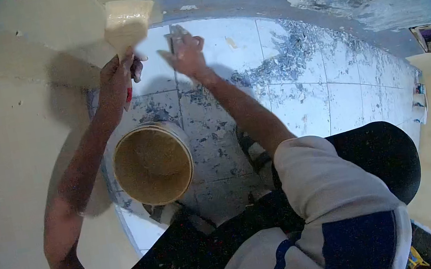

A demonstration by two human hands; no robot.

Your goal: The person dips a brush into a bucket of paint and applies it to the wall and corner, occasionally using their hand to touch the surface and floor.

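Putty, cream and wet-looking, coats the blade of a broad knife (126, 26) that the left hand (118, 82) grips by its handle, fingers wrapped shut around it. The blade rises toward 12 o'clock from that fist and seems to rest against the cream wall (13, 138), near its corner edge. The right hand (186, 54) is just beside the left, at about 3 o'clock from it, and appears to pinch a narrow dark tool (172, 44), perhaps a smaller scraper; how tightly it is held I cannot tell.

A bucket (152, 164) stands on the tiled floor (295, 65) at 6 o'clock from both hands, well apart from them and close to the person's knees. It looks nearly full of tan paste.

Risks, as I judge them: the loaded blade is tilted, so putty could slide off and drop onto the floor or the forearm. Pressing unevenly near the corner edge could leave ridges or gouge the fresh coat. The bucket sits close to the legs, so a shifted knee might knock it. Flakes litter the tiles, and grit could get into the mix.
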